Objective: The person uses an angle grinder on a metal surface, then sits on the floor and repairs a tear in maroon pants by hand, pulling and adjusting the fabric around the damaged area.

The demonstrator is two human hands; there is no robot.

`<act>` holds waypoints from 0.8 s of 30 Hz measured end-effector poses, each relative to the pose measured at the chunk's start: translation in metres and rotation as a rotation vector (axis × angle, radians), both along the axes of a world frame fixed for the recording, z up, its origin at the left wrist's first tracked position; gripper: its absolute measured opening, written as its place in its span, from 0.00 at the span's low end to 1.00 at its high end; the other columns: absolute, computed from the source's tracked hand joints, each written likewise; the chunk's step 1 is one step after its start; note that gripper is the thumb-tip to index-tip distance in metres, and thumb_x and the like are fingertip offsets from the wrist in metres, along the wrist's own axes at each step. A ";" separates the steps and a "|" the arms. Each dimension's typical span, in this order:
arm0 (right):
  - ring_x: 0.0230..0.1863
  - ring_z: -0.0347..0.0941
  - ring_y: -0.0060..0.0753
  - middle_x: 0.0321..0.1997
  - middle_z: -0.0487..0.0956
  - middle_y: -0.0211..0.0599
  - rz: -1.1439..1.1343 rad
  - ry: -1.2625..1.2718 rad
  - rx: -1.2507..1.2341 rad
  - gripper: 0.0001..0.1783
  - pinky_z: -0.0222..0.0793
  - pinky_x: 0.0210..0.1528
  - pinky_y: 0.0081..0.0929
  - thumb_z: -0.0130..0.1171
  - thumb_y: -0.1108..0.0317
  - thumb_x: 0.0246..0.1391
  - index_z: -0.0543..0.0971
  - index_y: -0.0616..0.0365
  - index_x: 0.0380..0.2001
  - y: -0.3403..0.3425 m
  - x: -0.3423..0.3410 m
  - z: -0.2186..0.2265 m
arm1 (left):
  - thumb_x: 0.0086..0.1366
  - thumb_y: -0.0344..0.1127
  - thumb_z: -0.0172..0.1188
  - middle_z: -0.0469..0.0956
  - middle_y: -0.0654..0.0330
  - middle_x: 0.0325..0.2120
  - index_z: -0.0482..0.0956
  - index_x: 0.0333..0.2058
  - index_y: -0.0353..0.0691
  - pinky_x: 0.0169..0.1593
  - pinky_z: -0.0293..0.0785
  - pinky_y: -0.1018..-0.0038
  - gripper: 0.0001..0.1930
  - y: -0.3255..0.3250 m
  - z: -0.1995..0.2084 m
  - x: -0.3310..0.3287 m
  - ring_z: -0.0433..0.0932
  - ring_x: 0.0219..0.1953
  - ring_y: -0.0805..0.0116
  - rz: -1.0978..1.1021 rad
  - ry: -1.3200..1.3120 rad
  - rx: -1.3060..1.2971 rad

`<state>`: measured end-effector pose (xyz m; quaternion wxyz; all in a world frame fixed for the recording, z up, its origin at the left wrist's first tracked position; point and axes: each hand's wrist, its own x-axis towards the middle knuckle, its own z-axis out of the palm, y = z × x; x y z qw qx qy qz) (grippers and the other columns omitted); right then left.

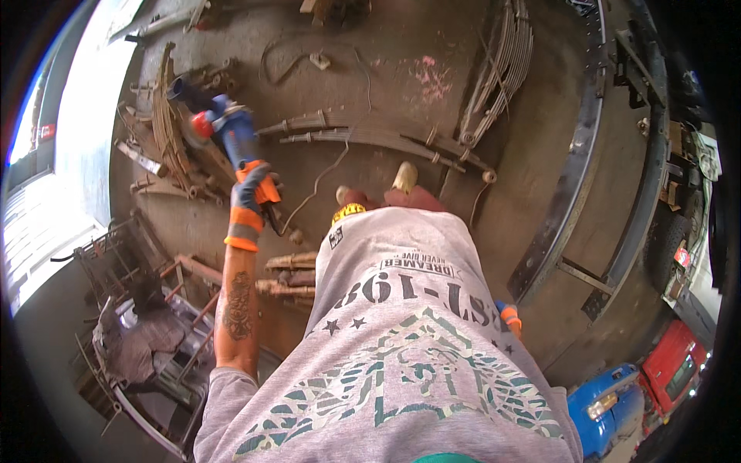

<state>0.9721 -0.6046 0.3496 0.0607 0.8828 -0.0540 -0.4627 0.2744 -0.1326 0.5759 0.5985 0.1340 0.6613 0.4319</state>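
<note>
My left hand (256, 185), in a grey and orange work glove, is stretched forward and wrapped round the body of a blue angle grinder (234, 130). A dark blue grip juts from the grinder's head, with a rounded red part beside it; motion smears that end. From its rear a thin power cord (324, 174) runs over the floor. Below the grinder lies a pile of rusty leaf springs (166, 127). My right hand (509, 316), also gloved, hangs low at my right side, mostly behind my shirt; its fingers are hidden.
Leaf spring packs (370, 139) lie across the floor ahead of my boots (404, 179). Another spring pack (502, 73) lies farther right. Long steel frame rails (567, 166) stretch along the right. A metal frame (193, 370) stands at lower left; a blue vehicle part (606, 409) is at lower right.
</note>
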 end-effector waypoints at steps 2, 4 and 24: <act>0.23 0.79 0.45 0.29 0.84 0.47 -0.073 0.109 -0.004 0.25 0.72 0.24 0.47 0.72 0.58 0.50 0.82 0.66 0.44 0.018 -0.032 0.056 | 0.65 0.42 0.70 0.83 0.55 0.36 0.81 0.47 0.37 0.41 0.83 0.63 0.18 -0.023 0.004 -0.036 0.84 0.35 0.57 0.149 -0.034 -0.090; 0.22 0.78 0.44 0.28 0.83 0.45 -0.138 0.116 0.087 0.21 0.70 0.23 0.44 0.70 0.60 0.51 0.81 0.65 0.43 -0.005 -0.004 0.063 | 0.65 0.47 0.70 0.83 0.58 0.38 0.81 0.48 0.39 0.44 0.81 0.62 0.20 -0.055 -0.020 -0.059 0.83 0.39 0.58 0.289 -0.152 -0.140; 0.42 0.78 0.24 0.42 0.85 0.32 0.621 0.097 0.671 0.18 0.76 0.47 0.27 0.71 0.61 0.58 0.84 0.63 0.46 0.360 -0.023 0.129 | 0.62 0.48 0.71 0.82 0.63 0.31 0.84 0.42 0.44 0.36 0.79 0.63 0.16 -0.113 -0.057 -0.026 0.81 0.31 0.61 0.493 -0.127 -0.340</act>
